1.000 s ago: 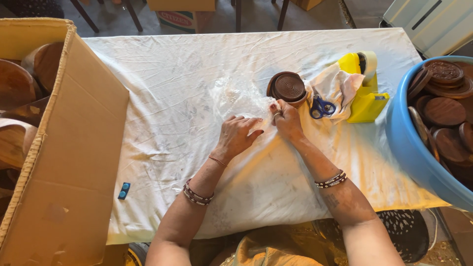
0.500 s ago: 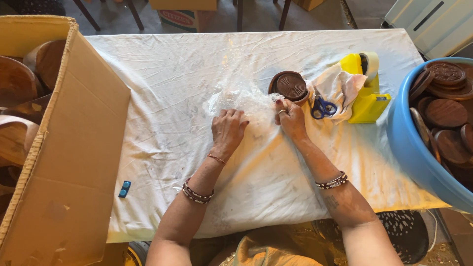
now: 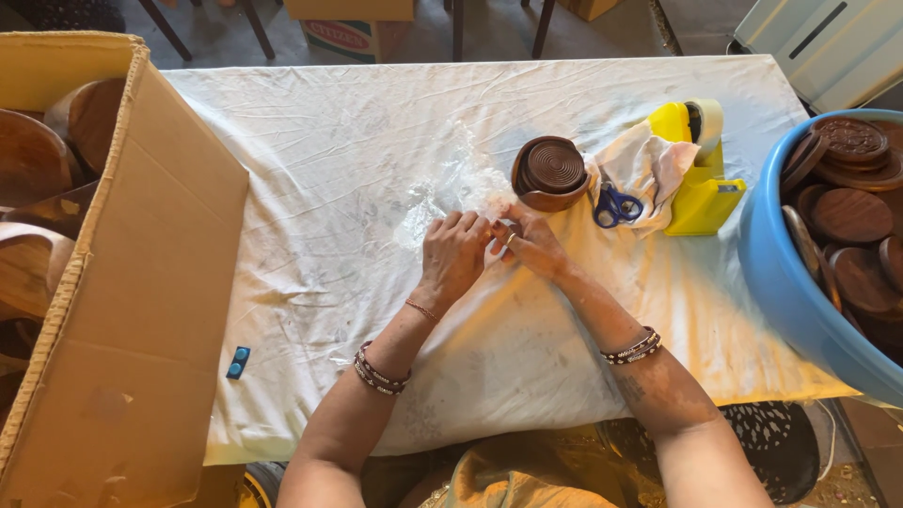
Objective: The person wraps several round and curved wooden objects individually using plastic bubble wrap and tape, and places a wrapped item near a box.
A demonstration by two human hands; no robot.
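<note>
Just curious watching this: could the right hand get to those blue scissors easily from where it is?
Probably yes. The right hand lies on the cloth close to the blue scissors, which rest in the open beside the yellow tape dispenser; nothing stands between them.

Small craft packing workshop: white cloth-covered work table; large open cardboard carton of turned wooden pieces at 9 o'clock; blue plastic tub of round dark wooden discs at 3 o'clock; yellow tape dispenser at 2 o'clock.
</note>
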